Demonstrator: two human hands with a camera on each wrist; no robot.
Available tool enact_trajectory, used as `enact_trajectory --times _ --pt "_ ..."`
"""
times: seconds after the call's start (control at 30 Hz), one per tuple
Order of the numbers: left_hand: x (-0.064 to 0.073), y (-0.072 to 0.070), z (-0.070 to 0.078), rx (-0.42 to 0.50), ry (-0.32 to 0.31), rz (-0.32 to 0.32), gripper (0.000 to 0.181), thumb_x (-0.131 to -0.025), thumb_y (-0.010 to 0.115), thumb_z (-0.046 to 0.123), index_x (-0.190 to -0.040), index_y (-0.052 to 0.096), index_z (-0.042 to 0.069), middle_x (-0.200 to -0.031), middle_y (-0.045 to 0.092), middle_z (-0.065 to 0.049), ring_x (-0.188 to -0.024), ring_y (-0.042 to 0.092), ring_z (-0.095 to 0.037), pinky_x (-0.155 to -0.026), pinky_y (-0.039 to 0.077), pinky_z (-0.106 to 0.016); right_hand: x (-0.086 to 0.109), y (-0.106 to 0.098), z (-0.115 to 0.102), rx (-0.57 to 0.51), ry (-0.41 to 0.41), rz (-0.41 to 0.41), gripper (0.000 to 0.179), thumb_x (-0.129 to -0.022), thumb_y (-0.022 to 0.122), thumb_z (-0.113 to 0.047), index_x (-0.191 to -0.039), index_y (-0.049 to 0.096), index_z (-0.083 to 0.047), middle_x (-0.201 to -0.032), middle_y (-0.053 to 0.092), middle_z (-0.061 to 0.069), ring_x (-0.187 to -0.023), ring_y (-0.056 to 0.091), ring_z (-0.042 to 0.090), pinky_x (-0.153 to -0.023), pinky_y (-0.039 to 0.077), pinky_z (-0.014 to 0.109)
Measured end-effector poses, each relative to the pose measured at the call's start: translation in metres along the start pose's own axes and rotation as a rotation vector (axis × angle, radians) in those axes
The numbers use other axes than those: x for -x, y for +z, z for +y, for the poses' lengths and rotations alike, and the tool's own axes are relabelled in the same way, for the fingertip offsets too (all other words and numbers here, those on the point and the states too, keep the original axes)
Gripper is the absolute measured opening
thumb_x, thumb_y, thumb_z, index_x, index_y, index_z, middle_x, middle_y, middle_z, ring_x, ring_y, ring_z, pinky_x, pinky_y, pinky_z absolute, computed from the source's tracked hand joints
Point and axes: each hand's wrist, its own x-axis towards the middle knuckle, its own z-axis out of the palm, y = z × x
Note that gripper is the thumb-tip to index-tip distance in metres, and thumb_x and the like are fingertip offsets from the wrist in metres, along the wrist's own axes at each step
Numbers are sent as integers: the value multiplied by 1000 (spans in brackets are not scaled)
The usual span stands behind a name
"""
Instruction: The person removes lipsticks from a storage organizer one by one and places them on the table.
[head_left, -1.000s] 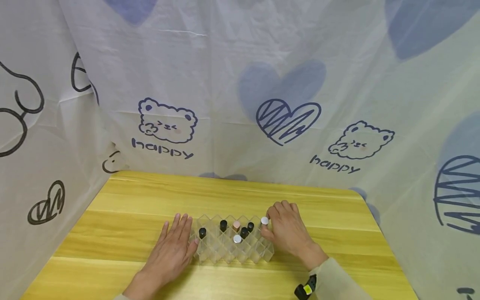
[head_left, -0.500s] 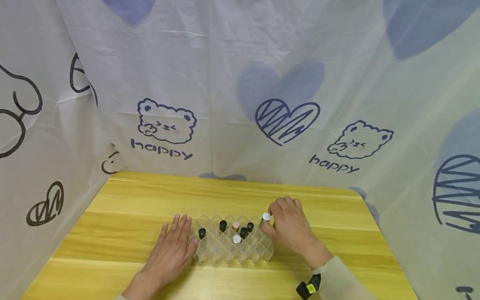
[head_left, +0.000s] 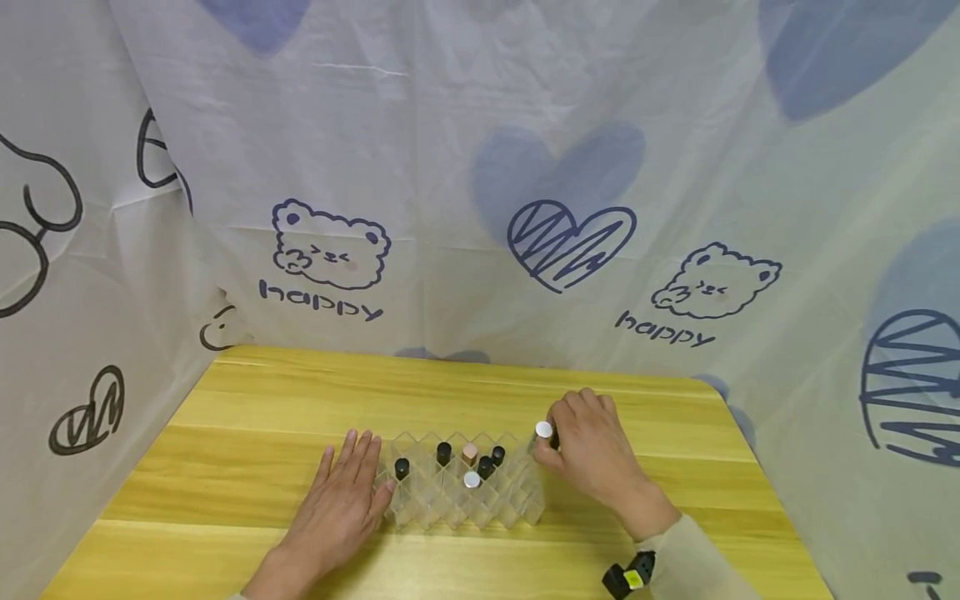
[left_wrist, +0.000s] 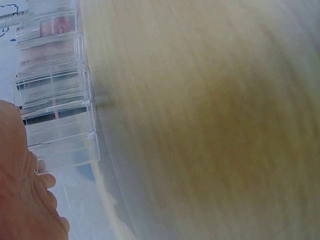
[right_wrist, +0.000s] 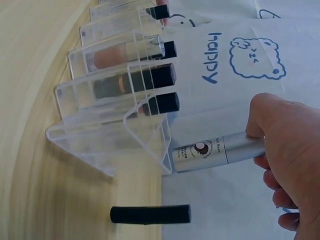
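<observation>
A clear plastic lipstick organizer (head_left: 517, 502) with diamond-shaped cells stands on the table. My right hand (head_left: 596, 446) is just right of its far right corner, pinching a silver lipstick tube (right_wrist: 200, 155) by its capped end. The tube's lower end is lifted clear of the cells, as the right wrist view shows. My left hand (head_left: 333, 500) lies with straight fingers along the organizer's left end, its thumb touching the side. Several tubes stand in the cells, among them black-capped tubes (head_left: 444, 452), a pinkish one (head_left: 470, 453) and another silver-capped one (head_left: 472, 480).
A black tube (right_wrist: 150, 214) stands upright on the yellow wood-grain table (head_left: 285, 392) just right of the organizer. Behind the table hangs a white cloth (head_left: 450, 275) printed with hearts and bears. A black device (head_left: 628, 575) is strapped at the right wrist.
My right hand has lifted the silver lipstick tube out of the organizer's far right cell and carried it slightly right. The left hand stays in place at the left end.
</observation>
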Motion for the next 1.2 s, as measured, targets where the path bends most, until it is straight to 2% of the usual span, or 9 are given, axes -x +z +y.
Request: enact_trajectory --times 0.43,0.73,1.0,1.2 --pt "1 2 -1 -8 5 7 68 -113 45 43 -161 35 -4 -169 34 -23 -160 25 -41 -129 18 -66 14 4 14 -6 44 10 21 -86 70 -33 -83 63 -13 -84 57 -1 -79 44 21 -76 32 33" --pt "0 -2 1 -53 9 12 68 -113 44 44 -161 36 -3 -170 32 -22 -160 26 -40 -129 18 -66 24 2 25 18 75 15 25 -82 78 -29 -88 65 -9 -83 57 0 -79 46 22 -75 34 35" --pt "0 -2 2 -50 12 -1 68 -113 44 44 -161 36 -3 -170 32 -23 -160 25 -40 -129 17 -66 35 3 39 34 73 60 19 -82 73 -26 -85 65 -9 -80 57 0 -75 44 21 -72 30 33" --pt "0 -3 2 -44 9 -2 68 -113 45 44 -161 35 -4 -170 32 -23 -160 24 -40 -129 17 -66 39 8 48 28 109 31 21 -84 70 -28 -86 66 -7 -80 56 1 -75 44 22 -73 32 34"
